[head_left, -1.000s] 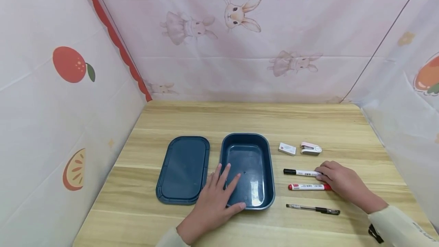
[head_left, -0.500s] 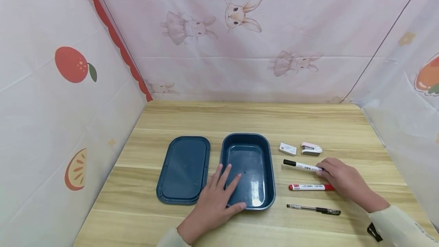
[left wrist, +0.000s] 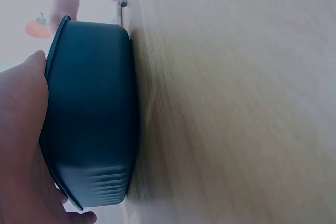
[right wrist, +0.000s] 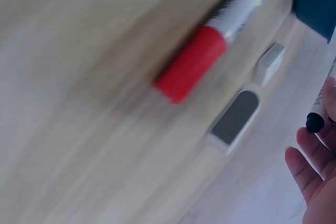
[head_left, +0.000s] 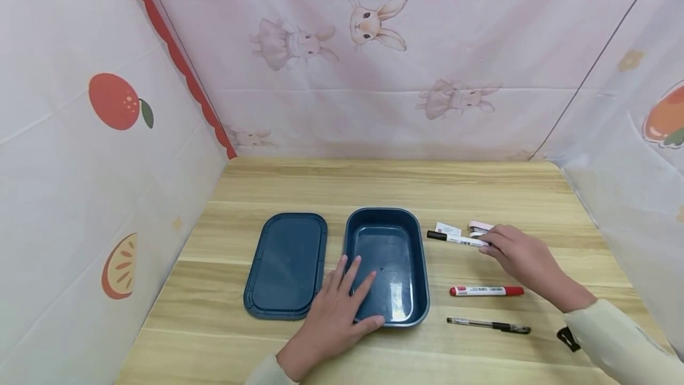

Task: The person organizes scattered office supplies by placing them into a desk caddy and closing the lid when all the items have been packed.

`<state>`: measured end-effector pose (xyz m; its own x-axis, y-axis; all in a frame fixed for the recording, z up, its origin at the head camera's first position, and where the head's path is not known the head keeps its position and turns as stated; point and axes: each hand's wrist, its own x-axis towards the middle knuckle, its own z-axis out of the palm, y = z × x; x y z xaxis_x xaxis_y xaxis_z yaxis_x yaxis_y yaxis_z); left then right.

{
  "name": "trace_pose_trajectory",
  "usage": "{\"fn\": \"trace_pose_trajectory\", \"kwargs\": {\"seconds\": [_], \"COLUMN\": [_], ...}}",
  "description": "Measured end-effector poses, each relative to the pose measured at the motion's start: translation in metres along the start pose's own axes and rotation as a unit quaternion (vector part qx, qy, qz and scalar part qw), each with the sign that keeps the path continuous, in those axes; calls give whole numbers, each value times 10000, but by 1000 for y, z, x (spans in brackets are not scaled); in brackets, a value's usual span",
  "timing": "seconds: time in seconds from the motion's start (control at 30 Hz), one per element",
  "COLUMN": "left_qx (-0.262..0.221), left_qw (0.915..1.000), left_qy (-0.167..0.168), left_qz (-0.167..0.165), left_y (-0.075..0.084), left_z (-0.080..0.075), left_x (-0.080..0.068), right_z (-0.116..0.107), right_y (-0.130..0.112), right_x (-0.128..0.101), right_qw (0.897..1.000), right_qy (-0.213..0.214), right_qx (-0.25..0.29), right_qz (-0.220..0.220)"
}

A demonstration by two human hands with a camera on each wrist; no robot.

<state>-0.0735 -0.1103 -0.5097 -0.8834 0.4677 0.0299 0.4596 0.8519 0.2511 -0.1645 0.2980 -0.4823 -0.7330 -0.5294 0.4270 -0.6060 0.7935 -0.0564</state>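
One black-capped marker [head_left: 457,239] pinched in right grip [head_left: 519,257], left grip [head_left: 335,316] splayed on blue box [head_left: 386,248]

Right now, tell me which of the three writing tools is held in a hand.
The black marker: the right hand pinches one end of it, while the red marker and clear-barrelled pen lie untouched on the table.

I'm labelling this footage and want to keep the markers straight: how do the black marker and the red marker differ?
The black marker is held up by the right hand, while the red marker lies on the table. The black marker has a black cap; the red marker has a red one. In the head view, the black marker slants; the red marker lies nearly level. Both have white printed barrels.
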Motion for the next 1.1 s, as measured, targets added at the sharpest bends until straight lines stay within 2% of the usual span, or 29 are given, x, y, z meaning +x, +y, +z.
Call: {"fn": "trace_pose_trajectory", "kwargs": {"seconds": [0.1, 0.37, 0.6, 0.9, 1.1], "left_qx": [13, 15, 48, 35, 85], "left_qw": [10000, 9999, 9999, 9998, 9997], "left_qy": [1, -98, -149, -190, -214], "left_qz": [3, 11, -30, -40, -1], "left_y": [0, 0, 0, 0, 1], "left_z": [0, -1, -2, -2, -2], "left_x": [0, 3, 1, 1, 1], "right_z": [-1, -1, 10, 20, 27], "right_y": [-5, -22, -37, -54, -63], "right_x": [12, 41, 64, 86, 96], "right_qw": [9997, 9989, 9964, 9962, 9974], "right_qy": [-2, -114, 143, 216, 11], "right_qx": [-22, -62, -22, -75, -105], "right_qz": [-235, -460, -838, -842, -711]}}
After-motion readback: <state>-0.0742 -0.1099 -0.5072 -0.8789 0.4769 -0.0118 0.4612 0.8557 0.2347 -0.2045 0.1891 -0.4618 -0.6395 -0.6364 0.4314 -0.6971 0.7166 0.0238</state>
